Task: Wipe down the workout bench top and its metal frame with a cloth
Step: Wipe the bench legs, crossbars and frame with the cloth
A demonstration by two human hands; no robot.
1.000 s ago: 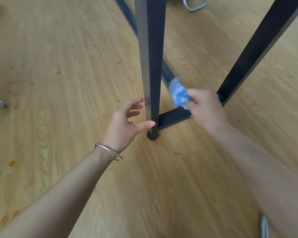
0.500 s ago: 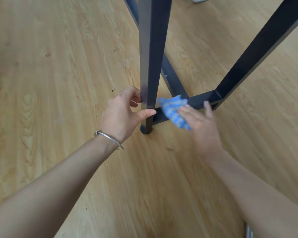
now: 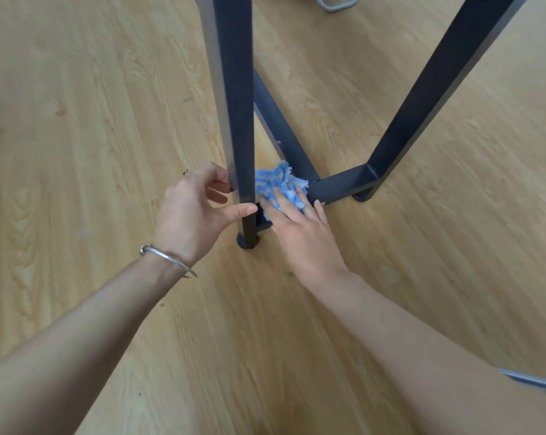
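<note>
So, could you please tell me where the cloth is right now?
In the head view, the blue cloth lies low at centre, pressed by the right hand onto the bottom crossbar, right of the near leg that the left hand holds.

Metal frame (image 3: 234, 120) is dark square tubing: one leg upright in the middle on a round foot, another slanting off to the right, with a low crossbar (image 3: 341, 186) joining them. The cloth (image 3: 273, 183), blue-and-white striped, sits scrunched on that crossbar, right against the middle leg.
</note>
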